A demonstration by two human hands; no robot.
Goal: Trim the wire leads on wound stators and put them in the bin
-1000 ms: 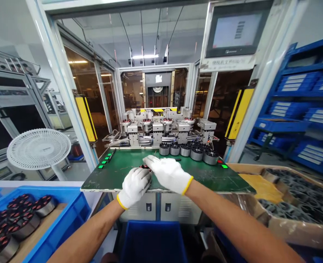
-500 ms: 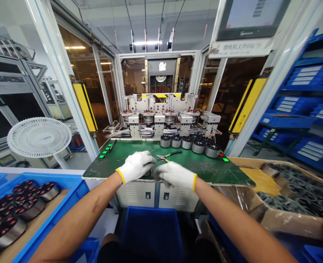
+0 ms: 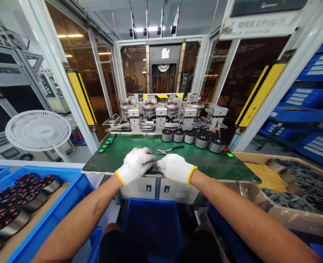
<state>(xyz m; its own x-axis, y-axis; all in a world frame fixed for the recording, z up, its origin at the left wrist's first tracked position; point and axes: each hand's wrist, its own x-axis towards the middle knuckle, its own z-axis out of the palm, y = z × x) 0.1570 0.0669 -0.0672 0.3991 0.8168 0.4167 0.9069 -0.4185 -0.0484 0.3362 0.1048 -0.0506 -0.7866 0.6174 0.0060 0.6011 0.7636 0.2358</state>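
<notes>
My left hand (image 3: 139, 164), in a white knit glove with a yellow cuff, is closed over the front of the green worktop (image 3: 112, 159). Fingers of my gloved right hand (image 3: 175, 168) are pinched together and meet the left fingertips. A small dark part shows between the two hands, mostly covered by the gloves, so its kind stays hidden. Just behind the hands lie cutting pliers (image 3: 175, 148) with dark green handles. Farther back on the right, several grey ring-shaped motor stator cores (image 3: 189, 137) with black inserts stand in rows.
A winding machine (image 3: 161, 118) with red-wound cores stands behind the worktop. At left are a blue bin (image 3: 76, 182) of wound stators and a white fan (image 3: 38, 129). A carton (image 3: 284, 215) of cores is at right, a blue crate (image 3: 152, 226) below.
My right hand has moved left and up to the left hand, its fingers now pinched at the same spot. The left hand stays nearly in place. The camera view has shifted slightly.
</notes>
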